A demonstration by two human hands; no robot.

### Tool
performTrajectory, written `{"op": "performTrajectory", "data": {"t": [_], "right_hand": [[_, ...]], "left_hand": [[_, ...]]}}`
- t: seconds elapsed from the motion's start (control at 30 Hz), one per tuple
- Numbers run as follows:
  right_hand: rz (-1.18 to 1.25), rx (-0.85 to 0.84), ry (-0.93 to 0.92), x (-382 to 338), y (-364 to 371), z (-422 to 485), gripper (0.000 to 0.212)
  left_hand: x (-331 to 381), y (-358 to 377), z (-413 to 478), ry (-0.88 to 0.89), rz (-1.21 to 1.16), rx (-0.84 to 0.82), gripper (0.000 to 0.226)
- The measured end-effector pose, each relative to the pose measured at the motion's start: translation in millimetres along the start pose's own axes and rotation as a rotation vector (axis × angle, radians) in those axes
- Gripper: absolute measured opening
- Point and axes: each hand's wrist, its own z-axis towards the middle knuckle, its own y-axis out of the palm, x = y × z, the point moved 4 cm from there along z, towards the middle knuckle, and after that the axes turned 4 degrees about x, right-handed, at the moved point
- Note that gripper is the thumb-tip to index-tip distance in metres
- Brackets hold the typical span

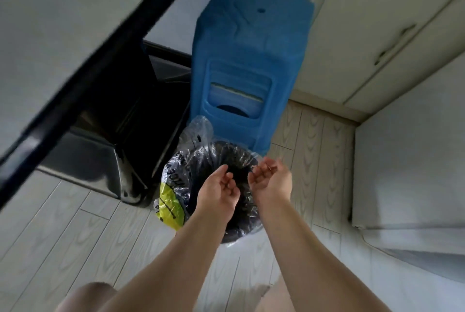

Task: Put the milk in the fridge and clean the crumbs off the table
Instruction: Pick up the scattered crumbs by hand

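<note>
1. Head view, hands counted: two. The left hand (pixel 218 192) and the right hand (pixel 271 177) are side by side, near each other but not touching. Both are above the mouth of one bin (pixel 176 180).
2. Grip: apart on both hands. The fingers are loosely curled and the palms are turned inward and up. Neither hand is clamped on anything we can make out.
3. Crumbs: too small to resolve in either palm or in the bin, so we cannot tell.
4. Bin: one, dark and round, standing on the pale plank floor (pixel 75 223). It is lined with one clear bag that has a yellow-green printed patch on its left side.
5. Surface (pixel 50 22): one, with a white top and a black edge, at upper left and well apart from the hands. Its dark base (pixel 100 150) stands just left of the bin.
6. Blue stool (pixel 251 59): one, just behind the bin.
7. Cabinet (pixel 364 34): one, at upper right, with one dark handle.
8. White unit (pixel 407 160): one, at right. We cannot tell whether it is the fridge.
</note>
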Motion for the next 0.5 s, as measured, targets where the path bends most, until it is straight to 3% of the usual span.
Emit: {"op": "performTrajectory", "data": {"t": [0.2, 0.5], "right_hand": [[0.046, -0.052, -0.036, -102, 42, -125, 0.029], [-0.029, -0.151, -0.071, -190, 93, -279, 0.027]], "left_hand": [[32, 73, -148, -0.047, -0.021, -0.139, 0.042], [94, 126, -317, 0.002, -0.012, -0.229, 0.038]]}}
